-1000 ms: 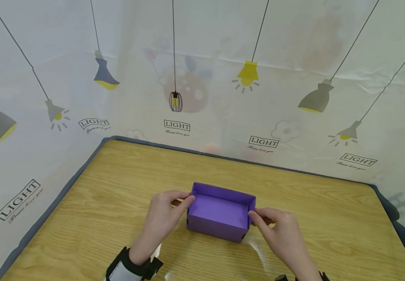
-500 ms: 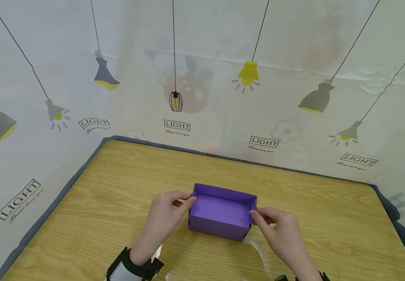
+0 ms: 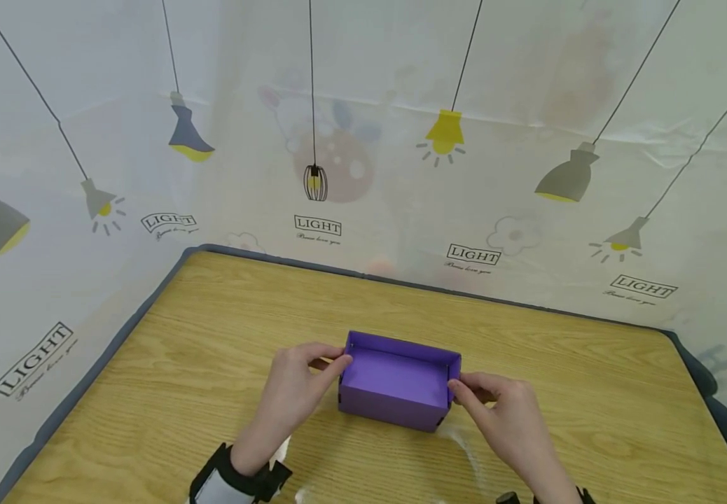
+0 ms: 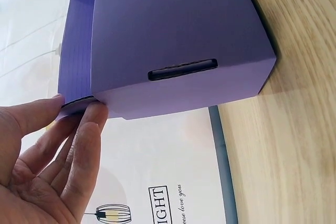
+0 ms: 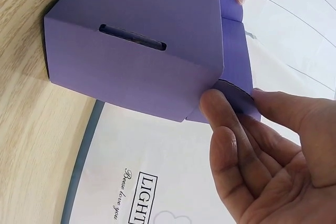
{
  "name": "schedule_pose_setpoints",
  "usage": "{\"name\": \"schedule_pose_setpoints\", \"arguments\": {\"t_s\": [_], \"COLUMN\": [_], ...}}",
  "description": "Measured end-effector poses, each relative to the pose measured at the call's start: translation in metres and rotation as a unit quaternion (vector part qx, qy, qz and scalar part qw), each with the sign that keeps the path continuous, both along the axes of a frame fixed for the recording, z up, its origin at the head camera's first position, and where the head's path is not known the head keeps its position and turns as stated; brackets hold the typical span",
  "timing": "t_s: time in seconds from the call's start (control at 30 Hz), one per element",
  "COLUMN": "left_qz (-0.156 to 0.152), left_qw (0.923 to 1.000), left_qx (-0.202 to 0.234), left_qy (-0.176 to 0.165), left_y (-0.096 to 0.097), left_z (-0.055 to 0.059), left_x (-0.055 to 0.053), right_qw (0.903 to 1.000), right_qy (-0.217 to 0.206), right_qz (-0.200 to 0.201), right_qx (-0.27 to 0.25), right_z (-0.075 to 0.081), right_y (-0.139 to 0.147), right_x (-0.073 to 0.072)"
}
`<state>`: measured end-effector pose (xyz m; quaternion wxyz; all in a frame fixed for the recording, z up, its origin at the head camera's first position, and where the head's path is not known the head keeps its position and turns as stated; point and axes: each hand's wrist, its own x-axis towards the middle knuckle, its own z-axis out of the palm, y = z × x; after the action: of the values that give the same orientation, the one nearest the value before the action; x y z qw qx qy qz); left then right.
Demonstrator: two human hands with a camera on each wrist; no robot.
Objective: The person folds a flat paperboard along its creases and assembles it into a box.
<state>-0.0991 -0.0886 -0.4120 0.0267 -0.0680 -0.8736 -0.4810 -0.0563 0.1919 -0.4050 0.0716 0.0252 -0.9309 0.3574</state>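
Observation:
A purple cardboard box [image 3: 395, 381] with an open top stands on the wooden table, its long side facing me. My left hand [image 3: 297, 381] pinches the rim of its left short wall, thumb on the inside and fingers outside. On the opposite short wall, my right hand [image 3: 499, 413] pinches the rim in the same manner. Both wrist views show a dark-edged slot cut along a lower corner of the box [image 4: 178, 30]. In the right wrist view the box [image 5: 142, 72] rests with its base on the table. Inside, a flat purple surface shows.
The wood-grain table [image 3: 244, 301] has a dark grey edging [image 3: 363, 275] along its back and sides. Behind it hangs a pale curtain [image 3: 389, 140] printed with lamps and lettering. Black bands [image 3: 244, 479] with devices sit on the wrists.
The box has shifted very slightly to the right and its far rim sits a touch lower in view. Both hands keep their grip on its short walls.

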Motion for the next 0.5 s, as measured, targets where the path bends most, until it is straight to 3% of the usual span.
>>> {"name": "schedule_pose_setpoints", "arguments": {"t_s": [0.5], "left_qz": [-0.013], "left_qw": [0.9998], "left_qx": [-0.008], "left_qy": [-0.013], "left_y": [-0.0051], "left_z": [0.0013], "left_x": [-0.0034], "right_qw": [0.9999], "right_qy": [-0.008], "right_qz": [0.009], "right_qx": [-0.005], "right_z": [-0.0006], "right_y": [0.0055], "right_x": [-0.0021]}}
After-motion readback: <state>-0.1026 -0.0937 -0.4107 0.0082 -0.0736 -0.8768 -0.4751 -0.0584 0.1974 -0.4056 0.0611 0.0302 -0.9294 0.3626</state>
